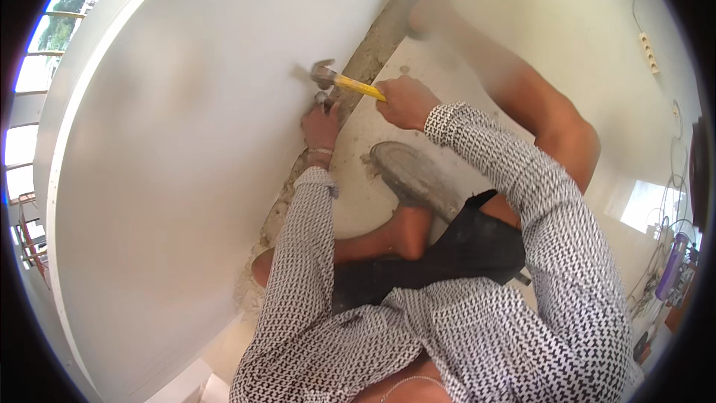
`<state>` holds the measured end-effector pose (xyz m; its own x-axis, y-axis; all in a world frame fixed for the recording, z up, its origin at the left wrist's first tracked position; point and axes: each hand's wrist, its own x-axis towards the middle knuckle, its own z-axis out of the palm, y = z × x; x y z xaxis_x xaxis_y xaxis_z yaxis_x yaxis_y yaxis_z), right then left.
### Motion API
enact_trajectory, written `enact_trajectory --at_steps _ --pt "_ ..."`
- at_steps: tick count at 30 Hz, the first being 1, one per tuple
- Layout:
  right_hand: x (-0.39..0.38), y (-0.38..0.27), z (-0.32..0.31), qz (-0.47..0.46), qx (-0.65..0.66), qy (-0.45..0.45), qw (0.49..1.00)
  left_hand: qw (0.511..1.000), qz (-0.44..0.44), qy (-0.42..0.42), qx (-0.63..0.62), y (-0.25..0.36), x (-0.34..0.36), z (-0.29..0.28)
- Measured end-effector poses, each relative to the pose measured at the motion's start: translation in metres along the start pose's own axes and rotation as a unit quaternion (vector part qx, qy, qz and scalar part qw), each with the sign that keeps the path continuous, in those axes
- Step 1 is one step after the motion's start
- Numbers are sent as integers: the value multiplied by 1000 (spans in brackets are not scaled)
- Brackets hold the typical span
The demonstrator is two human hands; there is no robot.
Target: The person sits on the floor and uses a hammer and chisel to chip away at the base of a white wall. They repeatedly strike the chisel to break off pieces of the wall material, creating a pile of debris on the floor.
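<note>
My right hand [409, 102] grips the yellow handle of a claw hammer [358, 86]. Its slightly blurred metal head is just above my left hand [321, 128], beside the white wall. The fingers of my left hand are closed around a chisel-like metal tool [321, 97], with its rounded end showing; the rest is hidden by the hand. Under them runs a rough strip of broken floor [371, 52] along the foot of the wall.
My bent legs frame the work spot, with a dusty grey shoe [418, 175] on the pale floor. A white wall panel [194, 127] rises at the left. On the right are a power strip [647, 53], loose cables and a purple cylinder [673, 267].
</note>
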<state>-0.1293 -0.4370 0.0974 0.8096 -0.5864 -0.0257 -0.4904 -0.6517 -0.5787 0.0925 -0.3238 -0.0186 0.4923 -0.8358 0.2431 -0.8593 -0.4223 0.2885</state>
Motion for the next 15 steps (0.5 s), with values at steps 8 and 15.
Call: enact_trajectory --at_steps 8,15 --pt "5 -82 -54 -33 142 94 985 996 -70 -50 4 -22 -27 -9" --pt "-5 -11 -14 95 80 -26 992 997 -55 -34 -34 -22 -35 -2"
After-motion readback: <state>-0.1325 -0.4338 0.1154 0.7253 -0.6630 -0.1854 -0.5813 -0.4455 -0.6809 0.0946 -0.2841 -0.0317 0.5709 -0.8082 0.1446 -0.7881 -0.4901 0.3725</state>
